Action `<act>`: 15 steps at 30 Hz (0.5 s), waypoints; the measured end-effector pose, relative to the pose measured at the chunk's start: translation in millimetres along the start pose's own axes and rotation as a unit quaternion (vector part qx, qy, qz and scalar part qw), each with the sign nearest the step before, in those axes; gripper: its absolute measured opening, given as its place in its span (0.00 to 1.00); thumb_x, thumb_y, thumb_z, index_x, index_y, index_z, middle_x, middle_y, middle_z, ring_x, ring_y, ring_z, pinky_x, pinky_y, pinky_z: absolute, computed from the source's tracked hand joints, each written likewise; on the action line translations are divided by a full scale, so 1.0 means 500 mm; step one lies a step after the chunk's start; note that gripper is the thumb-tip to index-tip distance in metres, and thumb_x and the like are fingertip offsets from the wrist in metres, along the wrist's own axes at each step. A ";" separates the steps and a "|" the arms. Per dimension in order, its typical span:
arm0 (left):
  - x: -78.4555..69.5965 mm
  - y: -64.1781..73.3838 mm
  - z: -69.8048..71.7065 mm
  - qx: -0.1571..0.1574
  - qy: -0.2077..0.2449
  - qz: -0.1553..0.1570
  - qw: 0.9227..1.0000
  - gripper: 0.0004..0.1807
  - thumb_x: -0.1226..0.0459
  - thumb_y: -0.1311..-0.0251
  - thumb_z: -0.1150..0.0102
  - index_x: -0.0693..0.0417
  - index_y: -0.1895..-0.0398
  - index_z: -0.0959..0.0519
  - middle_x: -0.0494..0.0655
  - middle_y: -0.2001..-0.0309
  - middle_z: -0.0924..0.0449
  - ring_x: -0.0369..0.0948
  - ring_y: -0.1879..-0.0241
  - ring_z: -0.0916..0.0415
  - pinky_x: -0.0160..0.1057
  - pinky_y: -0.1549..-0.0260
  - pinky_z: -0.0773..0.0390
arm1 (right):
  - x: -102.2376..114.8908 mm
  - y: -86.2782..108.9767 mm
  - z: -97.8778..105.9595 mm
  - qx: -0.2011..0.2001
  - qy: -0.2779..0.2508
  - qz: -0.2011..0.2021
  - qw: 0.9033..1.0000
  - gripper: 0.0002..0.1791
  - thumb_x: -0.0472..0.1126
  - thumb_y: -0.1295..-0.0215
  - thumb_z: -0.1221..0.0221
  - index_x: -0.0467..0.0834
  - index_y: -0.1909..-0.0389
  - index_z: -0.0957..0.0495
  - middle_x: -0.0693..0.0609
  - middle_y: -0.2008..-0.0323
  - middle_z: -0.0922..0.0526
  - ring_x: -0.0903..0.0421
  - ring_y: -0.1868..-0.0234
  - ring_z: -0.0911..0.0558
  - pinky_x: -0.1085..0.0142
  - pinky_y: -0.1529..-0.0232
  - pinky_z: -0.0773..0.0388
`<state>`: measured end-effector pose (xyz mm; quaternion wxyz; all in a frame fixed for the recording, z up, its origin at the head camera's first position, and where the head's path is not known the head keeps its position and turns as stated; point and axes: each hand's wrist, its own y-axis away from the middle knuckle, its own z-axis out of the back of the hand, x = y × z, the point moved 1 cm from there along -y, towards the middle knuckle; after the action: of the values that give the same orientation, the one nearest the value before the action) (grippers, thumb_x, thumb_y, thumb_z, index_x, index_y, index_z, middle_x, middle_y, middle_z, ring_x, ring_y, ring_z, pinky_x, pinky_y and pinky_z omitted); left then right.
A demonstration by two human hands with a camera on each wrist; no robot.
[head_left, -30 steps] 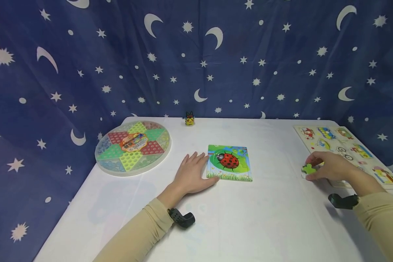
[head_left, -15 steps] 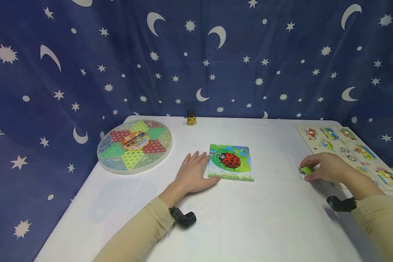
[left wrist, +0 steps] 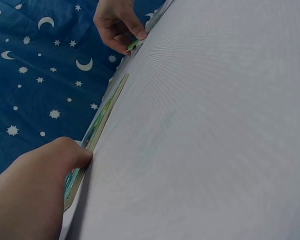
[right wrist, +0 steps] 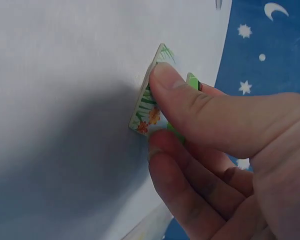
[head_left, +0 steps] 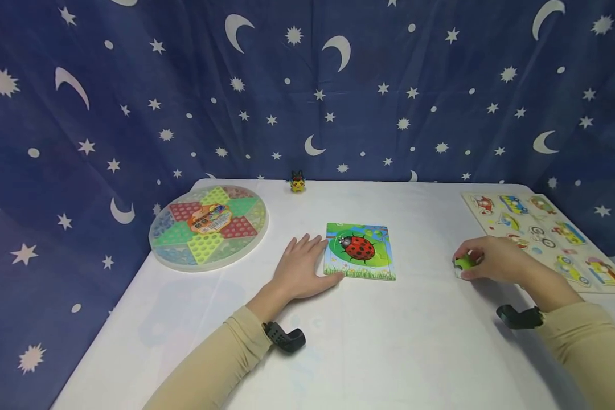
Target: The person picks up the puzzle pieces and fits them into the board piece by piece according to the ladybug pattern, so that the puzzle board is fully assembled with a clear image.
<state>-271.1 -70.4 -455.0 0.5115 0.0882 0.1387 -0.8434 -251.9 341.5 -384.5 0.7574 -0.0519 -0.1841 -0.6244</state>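
Note:
A square ladybug jigsaw puzzle [head_left: 382, 259] lies flat near the middle of the table. Along its left side rests my left hand [head_left: 301, 270], fingers spread, with the thumb at its near edge; the left wrist view shows that thumb [left wrist: 72, 152] against the puzzle's side. My right hand [head_left: 494, 259], to the right of the puzzle, pinches a jigsaw piece [head_left: 463, 264] between thumb and fingers. Close up in the right wrist view, the piece [right wrist: 154, 116] shows grass and orange flowers on a pale ground, its far part hidden by my fingers.
A wooden picture board [head_left: 497, 224] of vehicles lies at the right, partly behind my right hand. On the left sits a round Chinese checkers board [head_left: 205, 250]. A small yellow figure [head_left: 297, 183] stands at the back edge, before a blue star-and-moon curtain [head_left: 359, 74].
My right hand has moved left with the jigsaw piece, away from the picture board. The left hand has stayed beside the puzzle.

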 end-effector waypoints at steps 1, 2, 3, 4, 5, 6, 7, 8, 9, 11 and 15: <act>-0.001 -0.001 0.001 0.002 0.001 0.000 1.000 0.51 0.28 0.40 0.50 0.49 0.21 0.37 0.49 0.22 0.39 0.50 0.21 0.50 0.52 0.23 0.58 | 0.004 -0.001 -0.003 -0.001 0.000 0.000 1.000 0.20 0.40 0.50 0.21 0.45 0.55 0.14 0.48 0.63 0.16 0.49 0.64 0.21 0.58 0.66 0.23; -0.001 -0.001 0.002 0.003 0.001 0.000 1.000 0.51 0.28 0.40 0.50 0.49 0.21 0.37 0.49 0.22 0.39 0.50 0.21 0.51 0.52 0.23 0.58 | 0.009 -0.002 -0.005 -0.003 0.001 0.001 1.000 0.20 0.40 0.50 0.21 0.45 0.55 0.14 0.48 0.63 0.16 0.49 0.64 0.22 0.58 0.66 0.24; -0.002 -0.002 0.002 0.001 0.001 0.000 1.000 0.51 0.28 0.40 0.50 0.50 0.21 0.37 0.49 0.22 0.39 0.50 0.21 0.50 0.52 0.23 0.58 | 0.015 -0.003 -0.008 -0.004 0.002 0.001 1.000 0.19 0.39 0.49 0.22 0.45 0.55 0.14 0.48 0.63 0.16 0.49 0.64 0.22 0.58 0.66 0.24; -0.002 -0.001 0.003 0.001 0.001 0.000 1.000 0.51 0.29 0.40 0.50 0.50 0.21 0.37 0.49 0.22 0.39 0.50 0.21 0.50 0.52 0.23 0.58 | 0.020 -0.004 -0.011 -0.005 0.004 0.003 1.000 0.19 0.39 0.49 0.22 0.45 0.55 0.15 0.48 0.63 0.16 0.49 0.63 0.22 0.57 0.65 0.24; -0.002 -0.001 0.004 0.001 0.001 0.000 1.000 0.51 0.29 0.40 0.49 0.50 0.21 0.37 0.49 0.23 0.39 0.51 0.21 0.50 0.53 0.23 0.58 | 0.026 -0.006 -0.013 -0.005 0.001 0.003 1.000 0.19 0.39 0.48 0.22 0.46 0.55 0.15 0.48 0.63 0.17 0.48 0.63 0.22 0.57 0.65 0.24; -0.003 -0.001 0.005 0.000 0.002 0.000 1.000 0.51 0.29 0.40 0.49 0.50 0.21 0.37 0.49 0.23 0.39 0.51 0.21 0.50 0.53 0.23 0.58 | 0.032 -0.007 -0.016 -0.004 -0.002 0.003 1.000 0.18 0.38 0.48 0.23 0.46 0.55 0.15 0.48 0.63 0.17 0.48 0.63 0.22 0.57 0.64 0.23; -0.002 0.000 0.005 0.000 0.000 0.001 1.000 0.51 0.29 0.40 0.49 0.50 0.21 0.37 0.49 0.23 0.39 0.51 0.21 0.50 0.53 0.23 0.58 | 0.037 -0.009 -0.018 -0.003 -0.003 0.004 1.000 0.18 0.38 0.47 0.23 0.46 0.55 0.15 0.48 0.62 0.17 0.48 0.63 0.23 0.56 0.64 0.23; -0.002 0.000 0.006 -0.001 -0.001 0.001 1.000 0.51 0.29 0.40 0.49 0.50 0.21 0.36 0.49 0.23 0.39 0.51 0.22 0.50 0.53 0.23 0.58 | 0.043 -0.011 -0.020 0.000 -0.004 0.005 1.000 0.18 0.38 0.47 0.23 0.46 0.55 0.15 0.48 0.62 0.17 0.48 0.63 0.23 0.56 0.64 0.23; -0.003 0.001 0.006 -0.001 0.000 0.000 1.000 0.50 0.29 0.40 0.49 0.50 0.22 0.36 0.49 0.23 0.38 0.51 0.22 0.49 0.53 0.23 0.58 | 0.048 -0.013 -0.022 0.000 -0.004 0.007 1.000 0.18 0.38 0.47 0.23 0.46 0.56 0.15 0.48 0.62 0.17 0.48 0.63 0.23 0.56 0.64 0.23; -0.003 0.002 0.006 -0.001 -0.001 -0.002 1.000 0.50 0.30 0.40 0.48 0.50 0.22 0.36 0.50 0.23 0.38 0.51 0.22 0.49 0.54 0.23 0.57 | 0.058 -0.016 -0.025 0.003 -0.005 0.009 1.000 0.17 0.38 0.47 0.23 0.47 0.56 0.15 0.48 0.62 0.16 0.48 0.63 0.23 0.56 0.63 0.22; -0.005 0.002 0.006 -0.002 -0.004 -0.002 1.000 0.50 0.30 0.40 0.48 0.50 0.22 0.36 0.49 0.23 0.38 0.51 0.22 0.49 0.54 0.23 0.57 | 0.073 -0.018 -0.031 0.004 -0.007 0.012 1.000 0.17 0.37 0.47 0.23 0.47 0.56 0.15 0.48 0.62 0.17 0.48 0.63 0.23 0.55 0.62 0.22</act>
<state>-269.1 -69.9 -451.8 0.5105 0.0836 0.1381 -0.8446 -251.7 300.9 -387.5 0.7640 -0.0548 -0.1911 -0.6138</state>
